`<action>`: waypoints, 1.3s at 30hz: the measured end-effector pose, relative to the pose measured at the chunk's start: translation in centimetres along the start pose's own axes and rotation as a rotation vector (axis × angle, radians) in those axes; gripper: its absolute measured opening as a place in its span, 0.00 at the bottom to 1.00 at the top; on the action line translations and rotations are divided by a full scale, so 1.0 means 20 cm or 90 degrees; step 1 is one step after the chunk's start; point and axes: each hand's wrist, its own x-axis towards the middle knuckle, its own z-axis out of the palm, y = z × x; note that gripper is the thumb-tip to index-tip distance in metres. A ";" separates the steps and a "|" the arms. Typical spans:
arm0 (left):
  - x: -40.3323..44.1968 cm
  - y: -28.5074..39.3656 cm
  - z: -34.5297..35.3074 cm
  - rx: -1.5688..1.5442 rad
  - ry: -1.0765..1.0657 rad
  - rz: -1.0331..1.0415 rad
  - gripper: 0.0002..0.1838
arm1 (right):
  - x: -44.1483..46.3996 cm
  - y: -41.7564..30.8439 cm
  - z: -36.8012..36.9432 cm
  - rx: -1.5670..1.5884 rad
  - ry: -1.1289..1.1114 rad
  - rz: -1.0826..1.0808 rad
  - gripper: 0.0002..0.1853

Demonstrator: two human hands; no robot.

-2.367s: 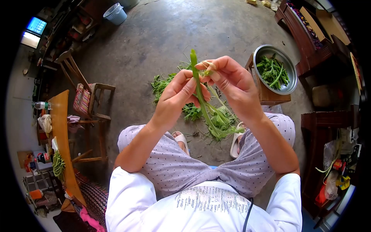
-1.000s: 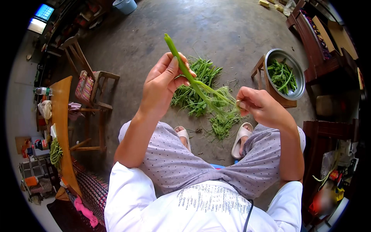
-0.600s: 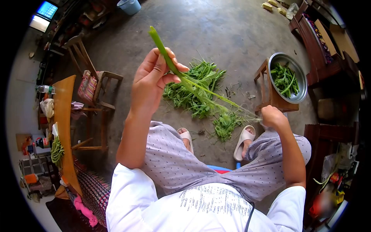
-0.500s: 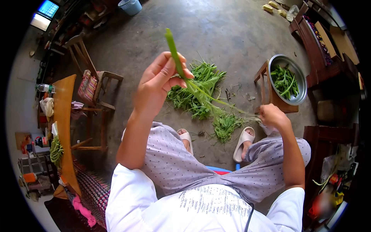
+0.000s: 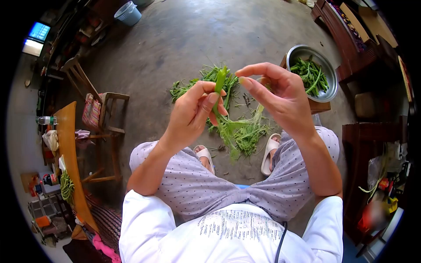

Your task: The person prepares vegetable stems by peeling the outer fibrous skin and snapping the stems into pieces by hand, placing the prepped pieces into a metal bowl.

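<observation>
My left hand is closed around a green leafy stalk between thumb and fingers, its cut end pointing up. Leaves and thin tendrils of this stalk hang below the hand. Just right of the cut end, my right hand has its thumb and forefinger apart, apart from the stalk too. A pale green strand shows just below its fingers; whether they touch it I cannot tell. Beneath both hands, a pile of leafy greens lies on the floor, with a smaller heap of trimmings nearer my feet.
A metal basin of green stalks stands on a wooden stool to the right. At left are a wooden chair and a wooden table with a bundle of green beans. A blue bucket stands farther back.
My right hand has come up from low right to beside the stalk's tip, its fingers now parted. My left hand has lowered and moved right, still holding the stalk.
</observation>
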 end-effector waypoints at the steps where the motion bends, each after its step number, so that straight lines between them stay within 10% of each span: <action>1: 0.00 0.00 0.01 -0.008 0.005 0.004 0.11 | 0.00 0.00 0.00 -0.004 -0.008 0.003 0.11; 39: 0.01 -0.02 0.04 0.282 0.117 0.146 0.09 | 0.02 0.05 0.06 -0.024 0.031 0.003 0.07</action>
